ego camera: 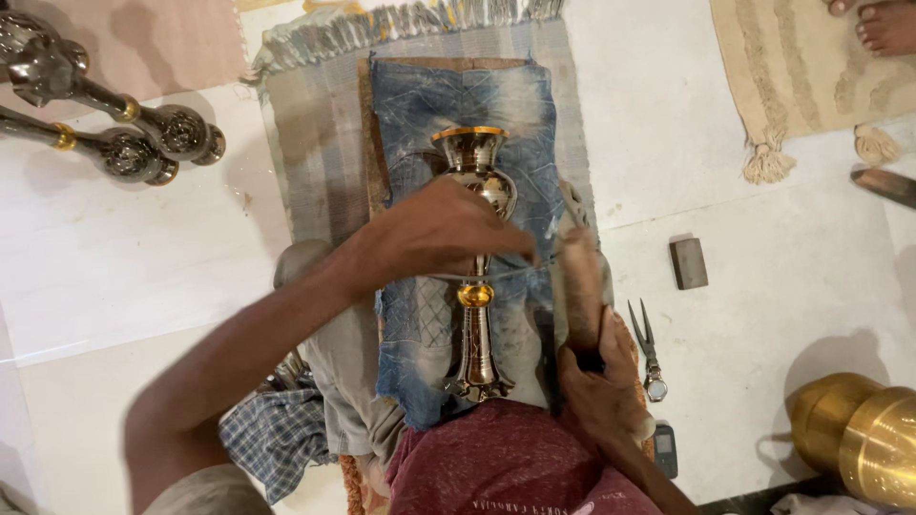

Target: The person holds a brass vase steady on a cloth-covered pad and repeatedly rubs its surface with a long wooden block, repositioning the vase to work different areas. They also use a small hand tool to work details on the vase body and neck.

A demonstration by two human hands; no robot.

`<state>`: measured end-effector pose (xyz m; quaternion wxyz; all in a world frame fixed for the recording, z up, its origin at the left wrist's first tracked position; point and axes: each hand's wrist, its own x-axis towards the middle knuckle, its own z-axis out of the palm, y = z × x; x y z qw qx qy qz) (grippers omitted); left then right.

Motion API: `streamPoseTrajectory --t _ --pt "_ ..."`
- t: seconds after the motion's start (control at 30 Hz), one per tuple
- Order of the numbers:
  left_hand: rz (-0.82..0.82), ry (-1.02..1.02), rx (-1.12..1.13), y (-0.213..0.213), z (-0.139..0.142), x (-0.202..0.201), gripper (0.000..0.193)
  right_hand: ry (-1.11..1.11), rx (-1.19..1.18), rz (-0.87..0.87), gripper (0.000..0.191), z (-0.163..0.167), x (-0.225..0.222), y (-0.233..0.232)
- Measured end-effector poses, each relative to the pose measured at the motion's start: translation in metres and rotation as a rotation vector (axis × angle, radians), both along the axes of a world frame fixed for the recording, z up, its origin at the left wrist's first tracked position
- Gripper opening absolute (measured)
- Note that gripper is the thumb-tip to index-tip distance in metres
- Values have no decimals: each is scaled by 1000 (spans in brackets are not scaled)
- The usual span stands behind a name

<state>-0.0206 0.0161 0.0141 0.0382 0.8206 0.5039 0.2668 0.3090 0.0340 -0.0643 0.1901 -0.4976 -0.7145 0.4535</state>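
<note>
A tall silver-coloured metal vase (474,162) with gold bands lies on a blue denim cloth (420,315) across my lap, its mouth pointing away from me. My left hand (444,234) reaches over the vase's neck and pinches a thin metal tool (506,272) laid across the stem, just above the gold ring. At the vase's right side, my right hand (596,381) grips the handle of a wooden mallet (580,277), whose head is level with the tool's tip. The fingers of my left hand hide part of the vase's body.
Two dark metal stands (124,133) lie at the top left on the white floor. To the right lie a dark block (688,263), pincers (649,348) and a small device (665,448). A brass vessel (859,439) sits at the bottom right. Another person's foot (887,24) rests on a beige rug (792,76).
</note>
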Motion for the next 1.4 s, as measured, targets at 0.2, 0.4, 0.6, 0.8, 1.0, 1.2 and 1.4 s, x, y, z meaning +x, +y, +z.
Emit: streamPoseTrajectory --t 0.2,0.4,0.6,0.8,1.0,1.2,1.4 --pt "589 -988 408 -25 -21 42 14 -19 54 21 72 6 -9 8" --pt "922 -862 568 -25 -41 78 10 350 259 248 72 18 -38 56" --pt "881 -831 590 -23 -53 71 18 280 391 492 74 81 -66 99" --pt "965 -751 641 -21 -80 71 26 234 791 879 69 158 -97 139" --pt "1081 -694 656 -19 -99 79 18 -299 1313 1094 69 223 -123 131" --pt "1131 -744 617 -22 -94 88 16 -499 1317 1261 88 241 -152 125" --pt "1153 -724 670 -19 -93 93 25 -479 1113 1294 86 243 -161 124"
